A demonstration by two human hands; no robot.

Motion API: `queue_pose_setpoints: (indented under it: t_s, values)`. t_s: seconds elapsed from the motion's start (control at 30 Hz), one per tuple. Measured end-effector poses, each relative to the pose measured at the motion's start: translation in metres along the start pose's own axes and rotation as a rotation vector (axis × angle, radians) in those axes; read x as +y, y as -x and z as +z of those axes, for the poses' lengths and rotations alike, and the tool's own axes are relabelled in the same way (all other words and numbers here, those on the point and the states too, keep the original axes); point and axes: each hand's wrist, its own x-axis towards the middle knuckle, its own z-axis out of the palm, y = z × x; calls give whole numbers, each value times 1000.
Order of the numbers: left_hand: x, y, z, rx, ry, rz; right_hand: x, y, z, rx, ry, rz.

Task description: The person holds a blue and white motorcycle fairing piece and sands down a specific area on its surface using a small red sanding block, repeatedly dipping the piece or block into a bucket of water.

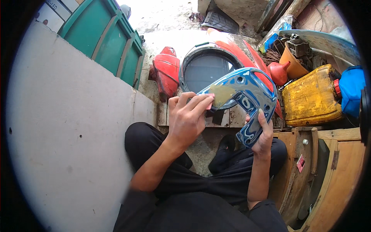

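A curved, glossy blue panel [258,88] with a swirling silver pattern and a few holes hangs over my knees, tilted. My right hand [263,135] grips its lower end, thumb on the near face and fingers partly hidden behind. At the other end, a dull tan patch [223,94] marks its surface. My left hand [187,119] pinches a small pink pad [210,102] against the edge of that patch; whether it is sandpaper I cannot tell. Behind the panel stands a round black bucket [181,72] of grey water, partly covered by it.
Red moulded panels [167,71] lie left of and beyond the bucket. To the right are a dirty yellow jerrycan [311,96], a red funnel [277,72] and an orange container [293,61] with metal parts. A pale wall [73,120] runs along my left; wooden furniture [348,162] stands right.
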Motion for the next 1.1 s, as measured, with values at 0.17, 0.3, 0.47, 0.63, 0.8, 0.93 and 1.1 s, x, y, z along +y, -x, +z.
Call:
queue_pose_setpoints:
  t_s: [0.17, 0.3, 0.47, 0.63, 0.8, 0.93, 1.1]
  values:
    - [3, -1, -8, 9, 70, -14, 0, -1, 2, 30, 65, -20]
    - [-9, -8, -6, 160, 93, -171, -1, 1, 4, -14, 103, -5]
    - [-10, -6, 2, 118, 125, -250, -1, 4, 6, -59, 141, -8]
    - [-5, -7, 0, 143, 87, -210, -2, 6, 10, -46, 145, -41]
    - [-1, -8, -1, 182, 59, -197, -2, 7, 5, -92, 169, -27]
    - [0, -8, 1, 208, 51, -189, -2, 8, 12, -70, 186, -56]
    - [1, -6, 3, 192, 51, -194, -1, 9, 13, -82, 195, -53]
